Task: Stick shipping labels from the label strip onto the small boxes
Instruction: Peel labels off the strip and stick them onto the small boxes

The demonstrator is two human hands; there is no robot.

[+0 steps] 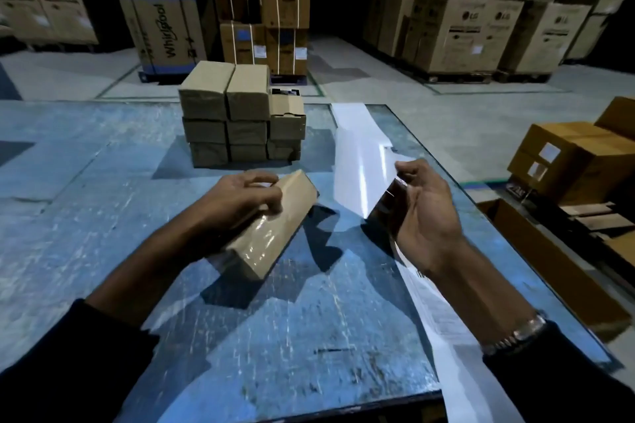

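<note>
While the left hand (245, 197) curls its fingers round a small box (275, 227), tilted with one end on the blue table (86, 216), the right hand (426, 213) pinches a label (386, 201) lifted off the label strip (357, 151). That strip runs along the table's right edge. Stacked small boxes (240, 113) stand near the far edge, well apart from both hands, with bare tabletop between.

- A small brown box (275, 227), wrapped in glossy tape, is tilting on one edge on the tabletop (103, 216).
- More small boxes (240, 117) are sitting stacked three high further back.
- The white label strip (360, 154) is running along the tabletop's right side.
</note>
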